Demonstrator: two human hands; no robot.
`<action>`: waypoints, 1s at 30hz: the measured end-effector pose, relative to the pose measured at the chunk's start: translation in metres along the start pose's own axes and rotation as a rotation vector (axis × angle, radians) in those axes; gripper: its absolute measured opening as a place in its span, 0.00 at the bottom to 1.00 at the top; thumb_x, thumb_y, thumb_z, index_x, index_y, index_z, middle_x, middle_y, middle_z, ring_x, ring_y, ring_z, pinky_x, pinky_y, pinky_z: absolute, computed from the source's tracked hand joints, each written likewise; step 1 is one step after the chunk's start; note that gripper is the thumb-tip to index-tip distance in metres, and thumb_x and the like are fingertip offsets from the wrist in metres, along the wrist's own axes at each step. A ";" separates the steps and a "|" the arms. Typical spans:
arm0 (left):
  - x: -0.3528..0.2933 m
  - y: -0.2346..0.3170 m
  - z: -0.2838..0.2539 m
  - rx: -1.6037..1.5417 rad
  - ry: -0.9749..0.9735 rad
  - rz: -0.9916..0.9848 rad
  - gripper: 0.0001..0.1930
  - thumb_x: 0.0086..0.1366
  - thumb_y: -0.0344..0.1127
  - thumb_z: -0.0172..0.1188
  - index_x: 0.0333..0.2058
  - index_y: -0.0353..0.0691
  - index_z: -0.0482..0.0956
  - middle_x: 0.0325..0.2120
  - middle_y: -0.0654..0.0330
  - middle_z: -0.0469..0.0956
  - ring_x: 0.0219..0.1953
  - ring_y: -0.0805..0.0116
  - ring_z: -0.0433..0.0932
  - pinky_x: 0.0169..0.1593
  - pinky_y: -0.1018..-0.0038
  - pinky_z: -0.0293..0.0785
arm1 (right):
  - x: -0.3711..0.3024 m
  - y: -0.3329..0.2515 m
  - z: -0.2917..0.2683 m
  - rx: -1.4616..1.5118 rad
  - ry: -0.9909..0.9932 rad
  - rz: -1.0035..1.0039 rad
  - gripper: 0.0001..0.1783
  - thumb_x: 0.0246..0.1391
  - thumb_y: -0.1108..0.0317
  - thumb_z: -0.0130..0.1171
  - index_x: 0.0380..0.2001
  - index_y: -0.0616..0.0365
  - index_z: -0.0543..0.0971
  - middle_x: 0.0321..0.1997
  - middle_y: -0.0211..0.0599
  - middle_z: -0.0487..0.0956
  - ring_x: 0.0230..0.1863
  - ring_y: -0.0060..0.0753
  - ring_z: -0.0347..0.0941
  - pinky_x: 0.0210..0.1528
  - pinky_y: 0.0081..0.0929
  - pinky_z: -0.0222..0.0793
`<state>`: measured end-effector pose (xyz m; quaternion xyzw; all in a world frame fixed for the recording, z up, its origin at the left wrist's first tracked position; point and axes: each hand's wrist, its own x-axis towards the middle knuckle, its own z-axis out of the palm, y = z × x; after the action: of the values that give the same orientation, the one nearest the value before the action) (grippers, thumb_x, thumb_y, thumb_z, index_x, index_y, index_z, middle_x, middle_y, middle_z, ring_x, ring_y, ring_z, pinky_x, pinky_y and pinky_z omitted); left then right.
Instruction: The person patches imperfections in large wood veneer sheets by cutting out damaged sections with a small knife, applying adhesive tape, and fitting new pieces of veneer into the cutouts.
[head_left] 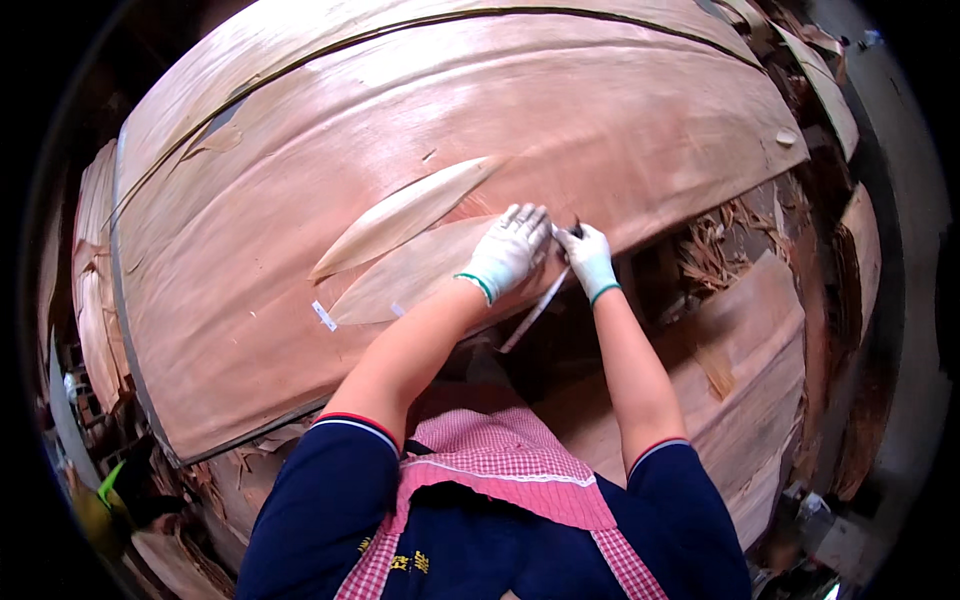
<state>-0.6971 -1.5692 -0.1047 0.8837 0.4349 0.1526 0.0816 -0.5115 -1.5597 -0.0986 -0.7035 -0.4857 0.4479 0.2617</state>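
Observation:
My left hand (510, 245), in a white glove with a green cuff, lies flat with its fingers stretched out on a pale leaf-shaped piece of veneer (405, 275). That piece rests on a broad pinkish wood veneer sheet (620, 130). Beside it, near the sheet's front edge, my gloved right hand (590, 258) is closed on a small dark object (576, 230), mostly hidden by the fingers. A narrow whitish strip (535, 312) hangs below that hand, past the sheet's edge. Farther left lies a second leaf-shaped veneer piece (405, 215). A short white tape piece (323, 316) sticks near its lower end.
Torn veneer scraps (715, 245) lie heaped to the right, under the sheet's edge. Another veneer sheet (740, 370) is lower, at the near right. More veneer (98, 280) stands at the far left. A grey floor (915, 300) runs along the right side.

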 end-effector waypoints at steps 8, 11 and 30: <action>0.036 0.025 -0.036 -0.003 -0.391 -0.251 0.30 0.67 0.40 0.42 0.65 0.32 0.56 0.67 0.46 0.55 0.70 0.56 0.52 0.73 0.65 0.40 | -0.069 0.022 0.019 0.805 0.161 0.077 0.13 0.62 0.63 0.57 0.41 0.61 0.70 0.27 0.26 0.70 0.24 0.16 0.64 0.27 0.17 0.64; -0.008 0.009 -0.046 -0.362 -0.031 -0.268 0.27 0.65 0.38 0.52 0.61 0.37 0.62 0.58 0.46 0.67 0.64 0.55 0.62 0.67 0.61 0.54 | -0.090 -0.019 -0.011 0.359 0.177 -0.189 0.08 0.63 0.68 0.55 0.40 0.58 0.69 0.27 0.26 0.70 0.24 0.16 0.65 0.26 0.17 0.65; -0.244 -0.144 -0.137 -0.180 0.622 -0.848 0.06 0.56 0.30 0.63 0.34 0.42 0.79 0.35 0.57 0.78 0.44 0.59 0.76 0.50 0.63 0.70 | -0.169 -0.091 0.240 0.194 -0.519 0.013 0.08 0.59 0.70 0.58 0.30 0.65 0.75 0.23 0.31 0.77 0.21 0.21 0.71 0.27 0.23 0.69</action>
<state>-0.9915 -1.6741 -0.0642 0.5329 0.7427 0.3976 0.0790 -0.7865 -1.6951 -0.0731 -0.5400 -0.4866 0.6595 0.1917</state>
